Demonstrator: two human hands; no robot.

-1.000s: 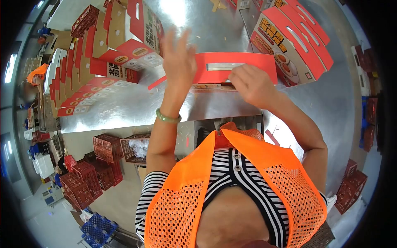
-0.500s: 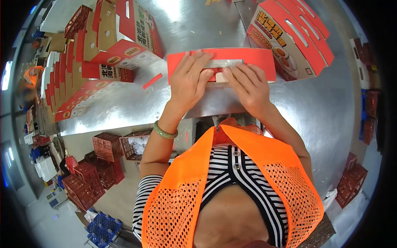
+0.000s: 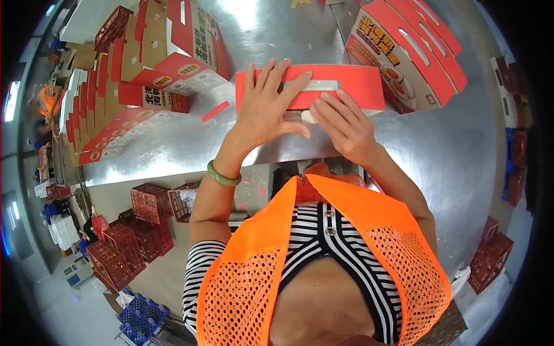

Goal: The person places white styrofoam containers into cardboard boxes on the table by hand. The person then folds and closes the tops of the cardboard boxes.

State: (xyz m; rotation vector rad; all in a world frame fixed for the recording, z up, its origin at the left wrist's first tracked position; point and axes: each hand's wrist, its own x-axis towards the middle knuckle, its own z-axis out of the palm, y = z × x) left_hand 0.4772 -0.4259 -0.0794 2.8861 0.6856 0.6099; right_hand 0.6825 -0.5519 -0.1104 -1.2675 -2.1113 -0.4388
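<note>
head view: your left hand [image 3: 262,106], grip wide, lies on the red carton [image 3: 366,86] on the bench [image 3: 283,29]; your right hand [image 3: 350,130] curls at its near edge, grip unclear. the carton's contents are hidden.

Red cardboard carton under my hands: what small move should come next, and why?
Perhaps tuck in the small pale tab with your right hand while your left hand steadies the red cardboard carton: the tab shows at the carton's near edge, beside your right hand, and your left hand lies spread over the top.
</note>
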